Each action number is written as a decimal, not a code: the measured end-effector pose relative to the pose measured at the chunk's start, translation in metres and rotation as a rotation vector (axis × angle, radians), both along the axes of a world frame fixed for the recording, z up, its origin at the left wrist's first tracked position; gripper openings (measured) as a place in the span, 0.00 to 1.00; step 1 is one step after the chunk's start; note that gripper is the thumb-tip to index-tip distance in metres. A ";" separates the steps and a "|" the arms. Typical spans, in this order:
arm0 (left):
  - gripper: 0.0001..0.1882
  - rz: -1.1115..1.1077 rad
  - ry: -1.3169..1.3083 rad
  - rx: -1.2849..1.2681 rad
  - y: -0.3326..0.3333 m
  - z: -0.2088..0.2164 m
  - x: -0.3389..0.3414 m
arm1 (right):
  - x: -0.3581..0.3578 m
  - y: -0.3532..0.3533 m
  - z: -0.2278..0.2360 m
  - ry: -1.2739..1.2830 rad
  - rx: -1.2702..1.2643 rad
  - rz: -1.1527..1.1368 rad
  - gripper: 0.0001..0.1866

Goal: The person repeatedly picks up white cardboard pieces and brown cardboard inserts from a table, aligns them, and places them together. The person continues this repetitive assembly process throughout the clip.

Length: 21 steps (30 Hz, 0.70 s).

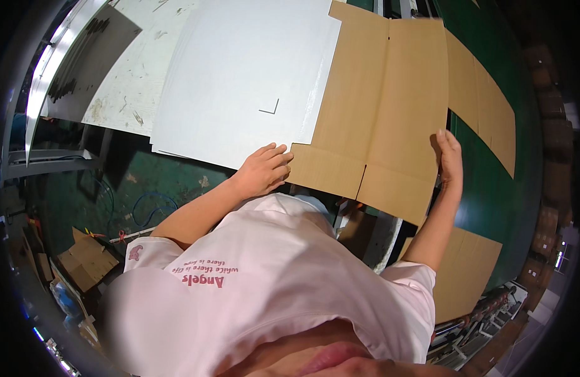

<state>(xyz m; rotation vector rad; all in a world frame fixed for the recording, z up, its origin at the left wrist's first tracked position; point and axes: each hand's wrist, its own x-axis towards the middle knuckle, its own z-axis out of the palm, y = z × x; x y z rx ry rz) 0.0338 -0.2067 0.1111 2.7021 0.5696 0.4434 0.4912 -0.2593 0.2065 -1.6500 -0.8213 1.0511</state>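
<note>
A flat brown cardboard blank (pixel 409 94) with fold creases and a cut slot lies in front of me. Its left part meets a stack of white sheets (pixel 240 81) that carries a dark corner-shaped mark. My left hand (pixel 265 169) rests, fingers stretched, at the near right corner of the white stack, fingertips by the cardboard's left edge. At the blank's right edge, my right hand (pixel 451 160) is closed on the border, its fingers partly hidden.
More cardboard pieces (pixel 481 94) (pixel 469 270) lie on the green surface (pixel 491 201) to the right. A white worktable (pixel 123 88) stands at the far left, beside a curved metal strip (pixel 42 75). Cardboard scraps (pixel 87 259) and a blue hose (pixel 139 204) are at lower left.
</note>
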 end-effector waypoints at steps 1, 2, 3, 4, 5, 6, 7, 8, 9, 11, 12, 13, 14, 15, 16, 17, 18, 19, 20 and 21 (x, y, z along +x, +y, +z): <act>0.17 0.010 -0.009 0.005 -0.001 -0.002 0.001 | -0.027 0.010 0.021 -0.117 0.045 0.118 0.20; 0.17 0.013 -0.016 0.006 -0.002 -0.004 0.002 | -0.058 0.021 0.028 -0.231 0.087 0.229 0.21; 0.17 0.012 -0.028 0.010 -0.002 -0.005 0.003 | -0.089 0.036 0.022 -0.425 0.187 0.347 0.22; 0.17 0.016 -0.036 0.005 -0.001 -0.005 0.003 | -0.118 0.056 0.012 -0.618 0.293 0.471 0.23; 0.17 0.016 -0.047 0.001 -0.001 -0.005 0.003 | -0.143 0.068 -0.007 -0.610 0.221 0.544 0.22; 0.17 0.015 -0.058 -0.003 0.000 -0.005 0.004 | -0.163 0.079 -0.041 -0.709 0.249 0.575 0.19; 0.17 0.023 -0.069 -0.004 -0.001 -0.005 0.004 | -0.174 0.096 -0.070 -1.203 0.267 0.852 0.17; 0.17 0.043 -0.081 -0.002 -0.001 -0.008 0.004 | -0.202 0.096 -0.073 -1.078 0.124 0.736 0.16; 0.17 0.052 -0.096 -0.001 -0.001 -0.010 0.004 | -0.203 0.095 -0.080 -1.012 0.167 0.668 0.16; 0.18 0.052 -0.134 -0.041 0.000 -0.015 0.002 | -0.202 0.096 -0.096 -0.895 0.229 0.594 0.15; 0.18 0.048 -0.156 -0.063 0.000 -0.019 0.002 | -0.198 0.095 -0.098 -0.848 0.245 0.588 0.15; 0.19 0.044 -0.209 -0.096 0.002 -0.021 0.000 | -0.194 0.096 -0.101 -0.801 0.261 0.582 0.15; 0.21 0.032 -0.207 -0.126 0.005 -0.023 -0.001 | -0.193 0.096 -0.103 -0.886 0.248 0.541 0.17; 0.22 0.020 -0.201 -0.155 0.008 -0.022 -0.004 | -0.193 0.095 -0.104 -0.965 0.235 0.500 0.19; 0.24 0.008 -0.194 -0.185 0.012 -0.022 -0.006 | -0.194 0.095 -0.106 -1.044 0.222 0.458 0.22; 0.27 0.097 -0.208 -0.181 0.022 -0.022 -0.010 | -0.190 0.100 -0.108 -1.118 0.138 0.311 0.28; 0.31 0.181 -0.221 -0.174 0.041 -0.023 -0.015 | -0.184 0.109 -0.109 -1.186 0.051 0.156 0.35; 0.34 0.370 -0.134 -0.106 0.069 -0.027 -0.023 | -0.169 0.122 -0.108 -1.110 -0.095 0.086 0.46; 0.38 0.563 -0.043 -0.040 0.101 -0.033 -0.035 | -0.161 0.133 -0.105 -1.050 -0.122 0.009 0.48; 0.39 0.691 0.056 0.027 0.134 -0.036 -0.048 | -0.155 0.144 -0.101 -0.988 -0.147 -0.067 0.50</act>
